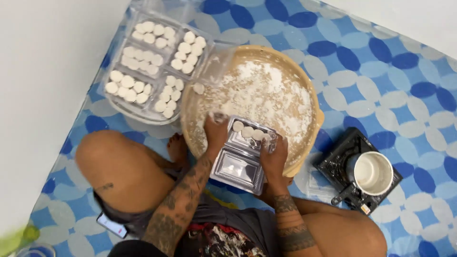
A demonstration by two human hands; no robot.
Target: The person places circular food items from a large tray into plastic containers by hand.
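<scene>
An open clear plastic clamshell box (pixel 241 154) was held over the near rim of a round, flour-dusted tray (pixel 266 95), which was set on a blue-and-white patterned mat (pixel 381 81); three pale round dough pieces (pixel 247 131) were seen lined up in the box's far half, the near half being bare. The left hand (pixel 216 131) was laid at the box's far left corner, its fingers curled down into the flour, though what they pinched could not be told; the right hand (pixel 275 154) was closed on the box's right edge, fingers pressed together on the rim. Filled clear boxes of like white pieces (pixel 152 66) were stacked at the mat's far left corner, just beside the tray and overlapping its far left rim; a white cup was stood on a small black scale (pixel 333 164) towards the mat's right edge, near the tray; a phone (pixel 112 225) was laid beside the left thigh near the mat's near left corner.
</scene>
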